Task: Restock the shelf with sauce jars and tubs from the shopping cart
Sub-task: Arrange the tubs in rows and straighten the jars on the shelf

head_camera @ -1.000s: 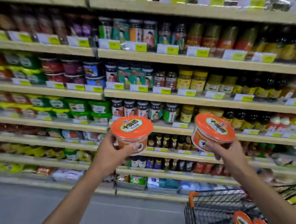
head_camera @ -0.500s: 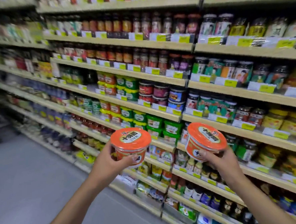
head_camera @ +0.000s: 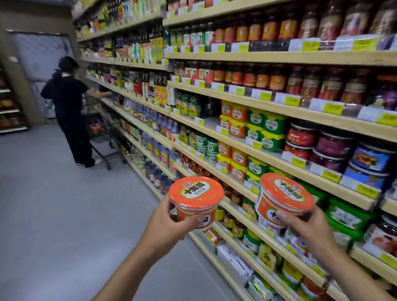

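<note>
My left hand (head_camera: 168, 222) grips an orange-lidded sauce tub (head_camera: 196, 200) from below and behind, held upright in front of the lower shelves. My right hand (head_camera: 310, 225) holds a second identical orange tub (head_camera: 283, 199), tilted with its lid toward me. Both tubs hang in the air just off the shelving (head_camera: 239, 145), which runs along the right. Matching orange tubs (head_camera: 236, 116) and green tubs (head_camera: 269, 125) are stacked on the middle shelves. My own shopping cart is out of view.
Jars and bottles fill the shelves above and below. Down the aisle a person in dark clothes (head_camera: 70, 107) stands at the shelf with another cart (head_camera: 100, 130). Grey floor (head_camera: 57, 217) stretches to the left.
The view has swung left along the aisle, so the far end and the other person now show. Both hands keep their tubs, held at about the same height.
</note>
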